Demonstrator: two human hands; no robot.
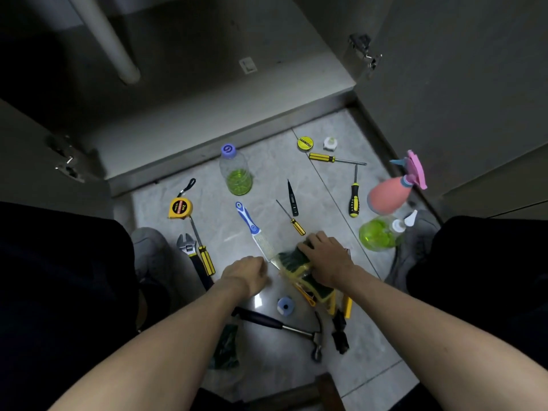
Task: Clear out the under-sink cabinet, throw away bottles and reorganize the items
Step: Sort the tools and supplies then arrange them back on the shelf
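Note:
A plastic-wrapped sponge pack (299,274), green and yellow, lies on the tiled floor in front of me. My right hand (326,259) grips its top, fingers curled over the far edge. My left hand (246,274) is curled at the pack's left corner and seems to pinch the wrapper. A clear bottle (235,173) with a purple cap and green liquid stands near the cabinet sill. To the right stand a pink spray bottle (388,194) and a green spray bottle (379,234). The open cabinet (207,84) holds only a drain pipe (109,40).
Tools are scattered on the floor: a tape measure (180,208), a wrench (186,246), a blue-handled scraper (249,223), several screwdrivers, a hammer (284,327), pliers (341,327), a blue roll (285,305) and a yellow tape roll (305,143). My knees and shoes flank the pile.

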